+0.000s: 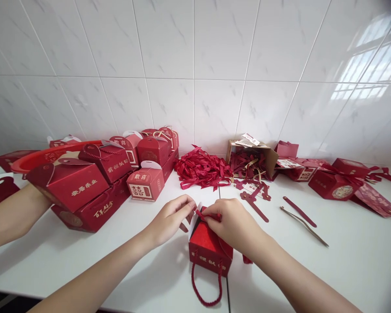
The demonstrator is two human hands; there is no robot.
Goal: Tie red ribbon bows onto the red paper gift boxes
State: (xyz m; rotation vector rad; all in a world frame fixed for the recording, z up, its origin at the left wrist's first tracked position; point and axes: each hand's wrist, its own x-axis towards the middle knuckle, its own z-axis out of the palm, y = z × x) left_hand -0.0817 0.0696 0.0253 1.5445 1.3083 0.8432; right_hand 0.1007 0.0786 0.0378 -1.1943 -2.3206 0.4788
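A small dark red gift box with gold lettering stands on the white table in front of me. Its red rope handle hangs down its near side. My right hand pinches a red ribbon at the top of the box, beside the white inner side of a raised flap. On the other side of that flap, my left hand has thumb and forefinger closed at the ribbon's end, with its other fingers curled. A further bit of red ribbon shows under my right wrist.
Another person's arm reaches in at the left, behind stacked red boxes. At the wall lie a ribbon heap and an open carton of red strips. Tweezers and more boxes are to the right.
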